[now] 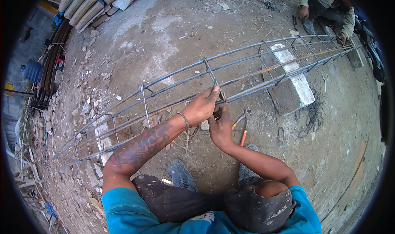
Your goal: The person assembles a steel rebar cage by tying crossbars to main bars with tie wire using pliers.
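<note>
A long, narrow, open cage of grey and rust-brown steel bars (pixel 255 89) slants from lower left to upper right, lying across rough, pale blocks (pixel 303 92). Spaced rectangular dark-steel stirrups (pixel 211 75) encircle its lengthwise bars, which draw together toward the far right end.

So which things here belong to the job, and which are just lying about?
Likely the job: steel bar cage, held by the left hand; pale block beneath it; pliers; tangled wire.

Seemingly just lying about: stacked sacks; blue container; loose stones.

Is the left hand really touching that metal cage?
Touching. The head view shows the left hand holding the metal cage, with the thumb pressed against it.
</note>
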